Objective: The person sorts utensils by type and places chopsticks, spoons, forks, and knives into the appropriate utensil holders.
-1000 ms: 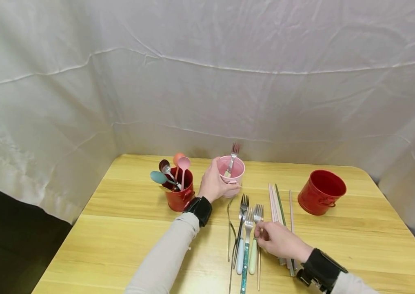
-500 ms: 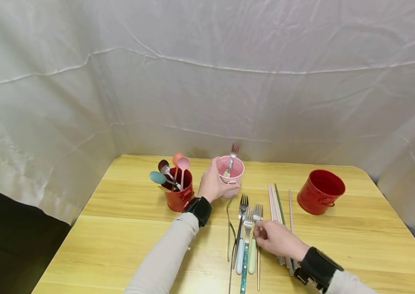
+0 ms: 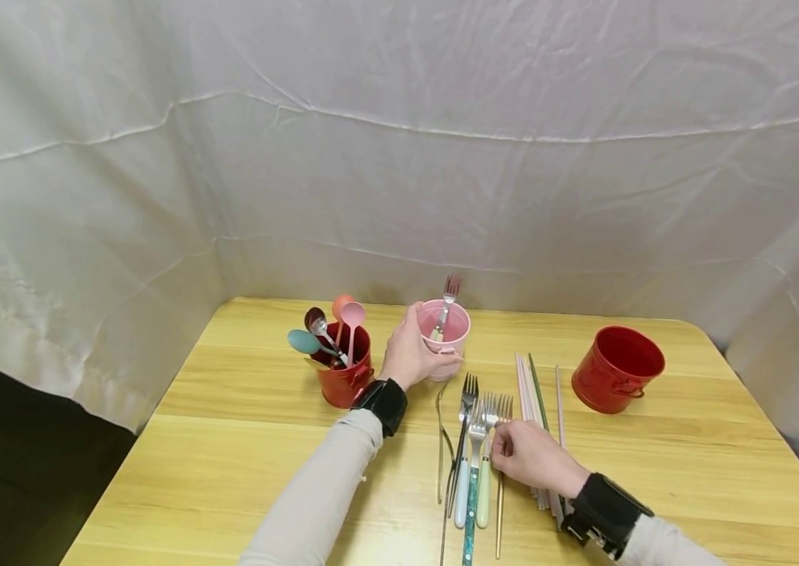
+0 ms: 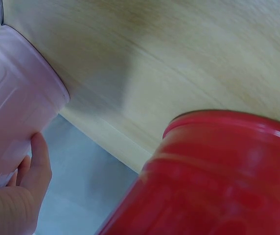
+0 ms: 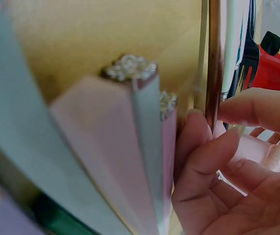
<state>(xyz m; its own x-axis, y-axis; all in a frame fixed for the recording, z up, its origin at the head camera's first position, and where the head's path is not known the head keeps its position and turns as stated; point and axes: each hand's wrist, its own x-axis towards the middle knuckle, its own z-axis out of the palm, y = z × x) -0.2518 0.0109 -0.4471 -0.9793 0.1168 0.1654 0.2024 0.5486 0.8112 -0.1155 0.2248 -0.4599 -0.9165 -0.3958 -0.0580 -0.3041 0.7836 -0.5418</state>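
Observation:
In the head view my left hand [image 3: 408,354] grips the side of a small pink bucket [image 3: 457,343], with a fork [image 3: 450,295] standing tines-up in it. The left wrist view shows fingers [image 4: 41,161] against the bucket's wall. My right hand [image 3: 532,456] pinches a gold-handled fork [image 3: 500,519] low over the table; its copper-toned handle [image 5: 215,54] passes between thumb and fingers in the right wrist view. Right beside it lie a green-handled fork [image 3: 483,503], a teal-handled fork [image 3: 470,511] and a pale-blue-handled one [image 3: 462,499].
A red bucket [image 3: 342,387] full of spoons stands left of my left hand. Another red bucket [image 3: 602,385] stands at the right. Chopsticks [image 3: 526,389] lie beside my right hand, partly under it. A black fork [image 3: 470,385] and thin metal forks [image 3: 441,448] lie further left.
The gold-handled fork's head has shifted right, apart from the green-handled fork, which has slid slightly left. My right hand has moved very little; my left hand keeps its hold on the pink bucket.

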